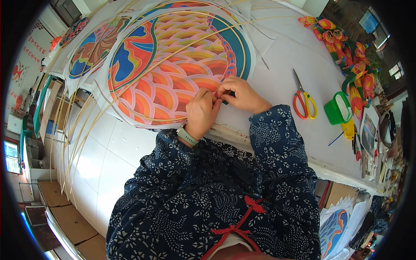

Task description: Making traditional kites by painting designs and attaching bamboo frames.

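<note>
A large round painted panel (173, 82), patterned with orange and yellow scales and blue and red curves, lies on the white table. Thin bamboo strips (167, 53) cross its face, and one bends round near its rim. At the panel's near right edge my left hand (201, 110), with a watch on the wrist, pinches the edge with bent fingers. Close against it, my right hand (240, 94) has thumb and fingers pressed together on the same edge. A small dark bit shows between the right fingers; its kind is hidden.
Scissors (304, 99) with red and yellow handles lie to the right, beside a green container (338, 109). Colourful bundled pieces (342, 47) line the far right. More painted panels (99, 45) lie at left, where long bamboo strips (82, 130) overhang the floor.
</note>
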Demonstrator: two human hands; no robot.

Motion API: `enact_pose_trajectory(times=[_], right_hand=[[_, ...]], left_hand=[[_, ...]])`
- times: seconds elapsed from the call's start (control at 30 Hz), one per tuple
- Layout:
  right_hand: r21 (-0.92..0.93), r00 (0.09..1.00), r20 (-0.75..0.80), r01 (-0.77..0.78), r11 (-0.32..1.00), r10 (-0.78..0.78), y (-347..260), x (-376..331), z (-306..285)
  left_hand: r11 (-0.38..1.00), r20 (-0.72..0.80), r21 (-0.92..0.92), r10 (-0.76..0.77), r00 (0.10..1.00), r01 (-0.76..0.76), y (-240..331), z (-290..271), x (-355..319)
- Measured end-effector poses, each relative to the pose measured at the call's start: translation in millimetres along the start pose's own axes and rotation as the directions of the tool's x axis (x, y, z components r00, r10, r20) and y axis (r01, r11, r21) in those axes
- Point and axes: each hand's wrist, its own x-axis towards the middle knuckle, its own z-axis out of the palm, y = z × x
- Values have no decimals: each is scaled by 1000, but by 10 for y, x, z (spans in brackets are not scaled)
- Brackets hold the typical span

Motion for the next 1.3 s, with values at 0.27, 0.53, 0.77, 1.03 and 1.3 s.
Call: enact_pose_trajectory(times=[0.27,0.53,0.77,1.03,1.3], right_hand=[[16,996,39,-84,996,83,-5,-6,-37],[14,998,51,-45,999,44,35,3,-32],[28,994,110,13,1000,-16,0,15,-14],[-127,989,146,43,991,-24,2,28,56],[-240,986,164,62,969,-23,-66,48,25]], left_hand=[[999,27,-17,-46,999,47,12,-21,13],[997,55,-67,-45,997,49,-48,-31,10],[954,119,-295,-15,993,50,-136,-100,-7],[972,84,-222,-61,995,79,-140,-54,-10],[976,73,-206,-49,996,64,-137,-52,-5]])
